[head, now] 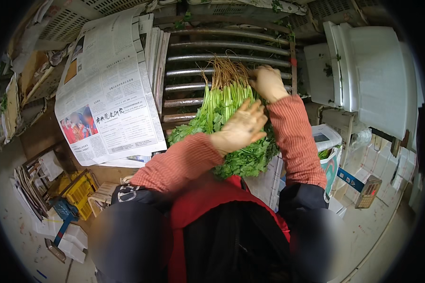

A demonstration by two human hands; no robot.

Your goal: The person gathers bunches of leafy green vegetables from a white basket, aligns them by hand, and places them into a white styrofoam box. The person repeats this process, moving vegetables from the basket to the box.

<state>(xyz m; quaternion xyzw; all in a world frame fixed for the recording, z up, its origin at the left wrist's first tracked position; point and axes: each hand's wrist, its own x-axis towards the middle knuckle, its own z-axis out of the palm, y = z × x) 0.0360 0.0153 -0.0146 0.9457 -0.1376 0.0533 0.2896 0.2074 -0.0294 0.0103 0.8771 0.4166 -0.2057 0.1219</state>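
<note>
A leafy bunch of green celery-like stalks (230, 99) lies on a rack of metal bars (186, 72), its brown roots pointing away from me and its leaves towards my lap. Across the stalks and leaves reaches my left hand (244, 123), fingers spread and somewhat blurred; whether it touches them I cannot tell. At the right side of the roots is my right hand (268, 81), its fingers curled down by the root ends. Those fingertips are partly hidden, so any grip cannot be made out.
Stacked newspapers (117, 95) cover the left of the rack. White foam boxes (375, 78) stand at the right, near a bag with greens (333, 162) and a scale display (368, 191). Plastic crates (74, 21) line the far edge; a yellow crate (79, 191) stands lower left.
</note>
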